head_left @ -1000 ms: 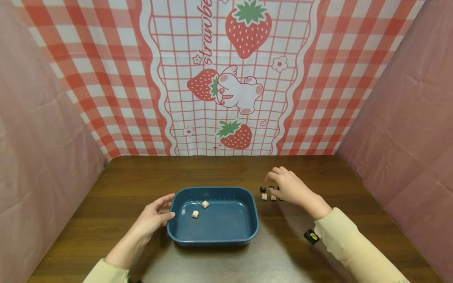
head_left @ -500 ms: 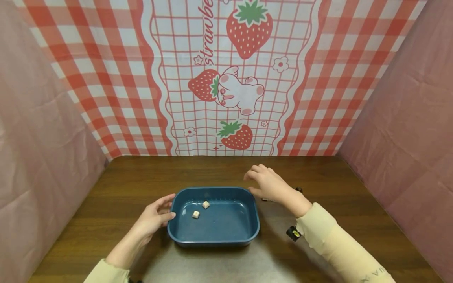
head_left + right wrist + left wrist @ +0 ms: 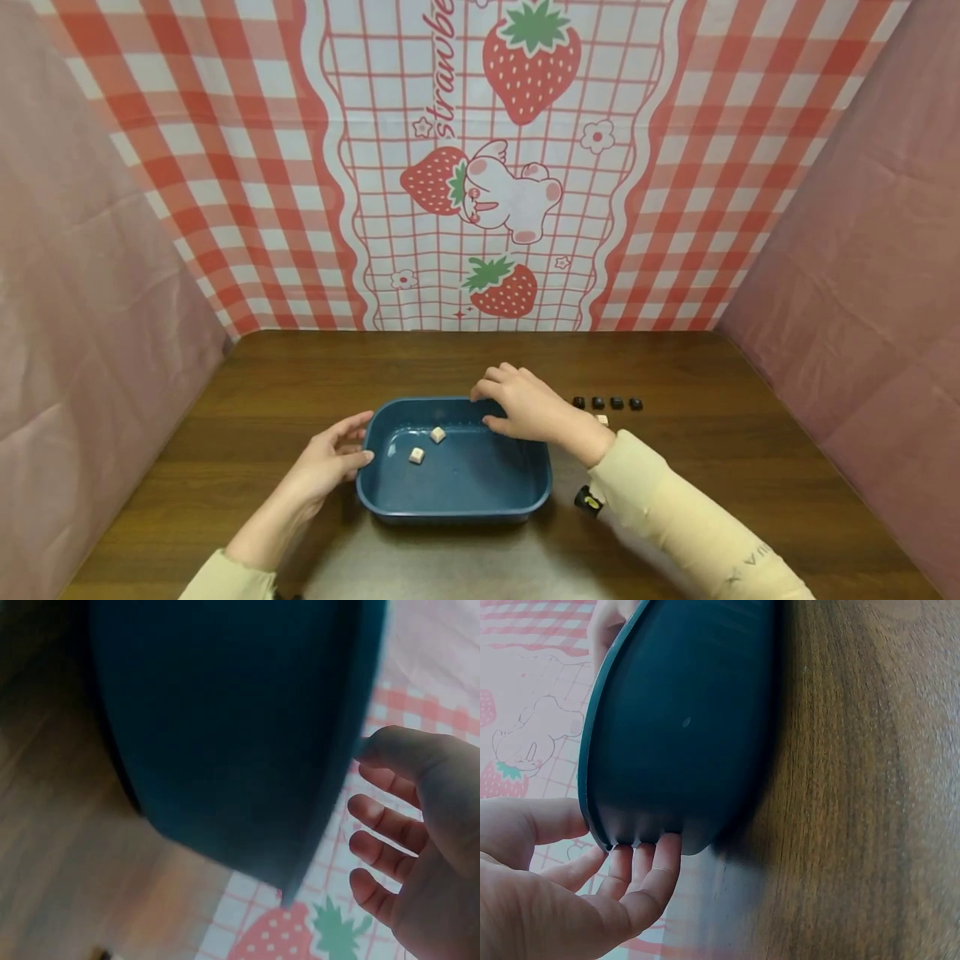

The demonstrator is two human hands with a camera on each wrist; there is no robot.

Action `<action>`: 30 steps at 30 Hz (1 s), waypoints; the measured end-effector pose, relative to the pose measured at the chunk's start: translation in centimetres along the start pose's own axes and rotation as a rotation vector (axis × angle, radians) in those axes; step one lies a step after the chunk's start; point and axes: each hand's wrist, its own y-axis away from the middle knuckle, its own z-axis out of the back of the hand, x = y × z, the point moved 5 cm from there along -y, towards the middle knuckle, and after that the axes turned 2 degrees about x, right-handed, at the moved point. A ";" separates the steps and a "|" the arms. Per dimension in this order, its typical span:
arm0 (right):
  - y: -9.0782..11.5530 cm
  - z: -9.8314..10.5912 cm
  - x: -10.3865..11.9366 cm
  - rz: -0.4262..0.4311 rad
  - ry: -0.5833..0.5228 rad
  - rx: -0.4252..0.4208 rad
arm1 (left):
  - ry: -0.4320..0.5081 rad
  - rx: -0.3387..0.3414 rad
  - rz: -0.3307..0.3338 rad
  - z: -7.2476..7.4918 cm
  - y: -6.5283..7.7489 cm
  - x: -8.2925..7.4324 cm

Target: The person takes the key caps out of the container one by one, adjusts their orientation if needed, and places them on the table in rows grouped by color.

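A blue rectangular plastic tray [image 3: 465,483] stands on the wooden table, with two cream keycaps [image 3: 417,456] lying in its left half. My left hand [image 3: 322,462] holds the tray's left end; in the left wrist view the thumb is at the rim and the fingertips [image 3: 670,844] press the outer wall. Over the tray's back right part is my right hand [image 3: 528,408], fingers bent and thumb apart from the index finger. I cannot tell whether a keycap sits between its fingertips, as the tray wall covers part of them in the right wrist view.
Right of the tray, several black keycaps [image 3: 597,403] lie in a row. A cream keycap [image 3: 602,421] shows in front of them, partly behind my right wrist. A strawberry-print cloth [image 3: 495,208] hangs behind the table, with pink cloths at both sides.
My right hand has moved left from the keycap rows to over the tray, uncovering more black keycaps. The left hand and the two cream keycaps in the tray stay in place.
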 end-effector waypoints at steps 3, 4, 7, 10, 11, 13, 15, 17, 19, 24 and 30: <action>-0.5 -0.6 0.8 0.031 -0.002 0.018 | -0.001 -0.003 0.002 0.0 0.0 0.0; -0.7 -0.8 1.0 0.041 0.000 0.021 | -0.001 -0.004 0.002 0.0 0.0 0.0; -1.1 -1.4 1.7 0.078 0.004 0.028 | -0.003 -0.008 0.003 0.0 0.0 0.0; -1.5 -1.9 2.3 0.113 0.015 0.037 | -0.001 -0.008 0.000 0.0 0.0 0.0; -1.6 -2.0 2.5 0.123 0.021 0.040 | 0.000 -0.008 -0.002 -0.1 -0.1 -0.1; -1.8 -2.3 2.9 0.141 0.028 0.049 | 0.005 -0.008 -0.004 -0.1 -0.1 -0.1; -2.0 -2.6 3.3 0.155 0.036 0.059 | 0.007 -0.007 -0.004 -0.1 -0.1 -0.1; -2.2 -2.9 3.6 0.170 0.037 0.071 | 0.006 -0.008 -0.003 0.0 -0.1 -0.1; -2.4 -3.3 3.9 0.186 0.032 0.085 | 0.002 -0.010 -0.002 0.0 -0.1 -0.1; -2.8 -4.2 4.8 0.238 0.025 0.133 | -0.009 -0.014 0.004 0.0 -0.1 -0.1; -3.2 -5.3 5.3 0.298 0.061 0.182 | -0.009 -0.009 0.005 0.1 -0.2 -0.1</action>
